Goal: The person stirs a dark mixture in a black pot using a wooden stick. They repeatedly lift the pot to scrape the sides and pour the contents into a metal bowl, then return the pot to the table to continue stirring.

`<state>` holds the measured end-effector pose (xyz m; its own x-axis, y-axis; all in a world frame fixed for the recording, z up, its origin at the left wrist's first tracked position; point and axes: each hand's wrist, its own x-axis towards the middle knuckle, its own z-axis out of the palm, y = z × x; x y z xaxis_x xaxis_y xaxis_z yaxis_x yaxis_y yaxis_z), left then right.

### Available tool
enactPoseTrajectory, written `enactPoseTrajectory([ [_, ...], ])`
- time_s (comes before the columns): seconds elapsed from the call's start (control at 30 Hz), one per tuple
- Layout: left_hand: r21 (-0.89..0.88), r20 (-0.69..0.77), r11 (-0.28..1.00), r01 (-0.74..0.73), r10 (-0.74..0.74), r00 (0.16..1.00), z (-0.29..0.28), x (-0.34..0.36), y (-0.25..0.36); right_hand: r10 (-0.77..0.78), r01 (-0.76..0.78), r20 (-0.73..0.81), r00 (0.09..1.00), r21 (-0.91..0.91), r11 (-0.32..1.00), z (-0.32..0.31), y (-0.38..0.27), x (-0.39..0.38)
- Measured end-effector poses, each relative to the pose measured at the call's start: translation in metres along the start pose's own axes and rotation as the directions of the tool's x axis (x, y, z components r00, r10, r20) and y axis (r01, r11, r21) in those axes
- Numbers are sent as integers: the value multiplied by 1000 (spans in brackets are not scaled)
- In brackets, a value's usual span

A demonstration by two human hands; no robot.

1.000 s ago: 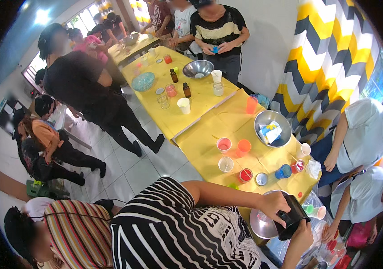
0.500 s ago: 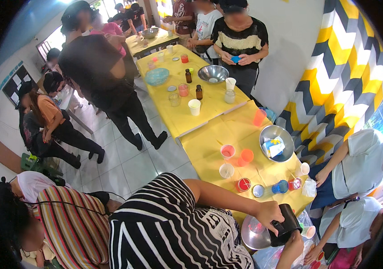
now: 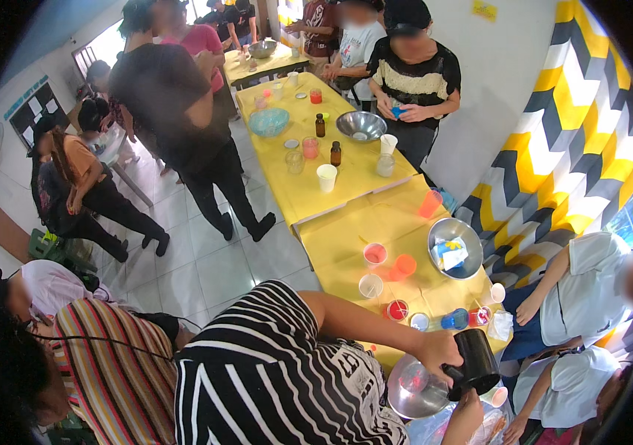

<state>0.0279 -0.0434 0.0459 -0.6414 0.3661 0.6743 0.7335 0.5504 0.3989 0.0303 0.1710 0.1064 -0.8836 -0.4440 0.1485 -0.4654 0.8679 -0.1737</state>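
My left hand is closed on the handle of a black pitcher, held tilted beside and partly above a steel bowl. My right hand is raised just below the pitcher's rim, its fingers drawn together; anything between them is too small to make out. Right of the bowl stands a pale cup with orange-pink contents. Clear plastic covers the near end of the table. Just beyond my left forearm are a red-filled glass, a metal lid and a blue glass.
On the yellow-covered table are orange cups, a white cup and a steel bowl with packets. Two people in pale shirts stand at the right edge. Someone in a striped top is close on my left.
The black pitcher has turned in my left hand, its closed end now facing more towards the view. My right hand has shifted slightly left and down. The whole view has moved a little.
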Motion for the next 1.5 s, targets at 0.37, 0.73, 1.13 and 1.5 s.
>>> enactPoseTrajectory([
  [0.37,-192,-43,973,125,-135,990,23,-8,16,19,-42,369,929,55,998,-42,-32,-5],
  [0.73,-137,21,979,150,-149,989,8,24,14,-265,305,292,919,-103,947,-49,-19,23],
  [1.13,-75,-94,988,134,-141,986,2,39,20,-309,341,305,901,-57,938,-58,-4,33],
  [1.5,-144,-120,981,128,-146,982,14,39,39,-20,47,123,992,-222,974,-37,43,13],
])
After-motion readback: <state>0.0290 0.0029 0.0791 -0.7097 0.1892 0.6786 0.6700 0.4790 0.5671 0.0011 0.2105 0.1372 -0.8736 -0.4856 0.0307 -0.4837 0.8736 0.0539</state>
